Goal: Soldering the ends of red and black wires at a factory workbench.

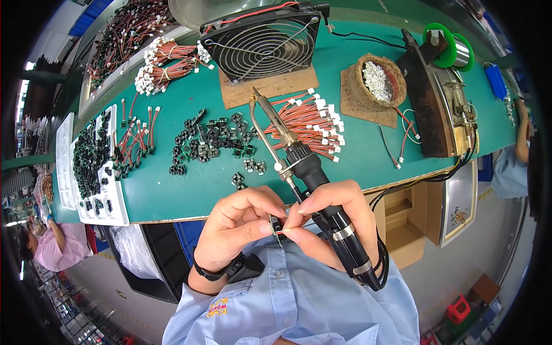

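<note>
In front of my chest, my left hand (244, 224) pinches a small circuit board with a black part (277, 223) between thumb and fingertips. A soldering iron with a solder feed tube (310, 169) lies in my right hand (339, 215), its tip pointing away from me over the table. My right thumb and fingertips also close at the edge of the small board, where a short reddish wire seems to show; the fingers hide most of it. Beyond my hands lie loose small boards with black parts (207, 138) and a fan of red-and-black wires with white connectors (310, 123).
A fan with a wire guard (261, 49) stands on a wooden board at the back. To its right are a round pot of silvery bits (376, 83) and a solder feeder with a green spool (448, 49). White trays (118, 201) of boards sit left.
</note>
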### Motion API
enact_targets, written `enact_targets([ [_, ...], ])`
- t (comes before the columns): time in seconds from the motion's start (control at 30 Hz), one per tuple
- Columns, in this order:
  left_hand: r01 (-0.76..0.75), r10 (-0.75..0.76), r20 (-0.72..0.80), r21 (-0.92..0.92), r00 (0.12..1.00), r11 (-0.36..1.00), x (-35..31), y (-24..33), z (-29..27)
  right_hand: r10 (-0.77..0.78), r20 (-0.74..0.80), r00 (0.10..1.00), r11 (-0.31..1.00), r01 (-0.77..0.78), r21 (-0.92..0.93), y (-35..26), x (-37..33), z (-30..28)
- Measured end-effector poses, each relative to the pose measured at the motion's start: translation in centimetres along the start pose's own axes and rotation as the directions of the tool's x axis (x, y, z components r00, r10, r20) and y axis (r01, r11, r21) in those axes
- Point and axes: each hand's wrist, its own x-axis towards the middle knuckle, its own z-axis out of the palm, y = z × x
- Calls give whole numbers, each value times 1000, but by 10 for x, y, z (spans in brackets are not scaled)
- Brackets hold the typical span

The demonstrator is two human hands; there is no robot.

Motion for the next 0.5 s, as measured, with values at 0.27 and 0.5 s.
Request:
enact_targets([
  [0.27, -7, 7, -17, -4, 1000, 1000, -1, 1, 2, -41, 1, 999, 997, 41, -67, -2, -2, 2],
  [0.5, -11, 11, -40, -10, 999, 1000, -1, 1, 2, -136, -7, 991, 973, 132, -189, -4, 1, 1],
])
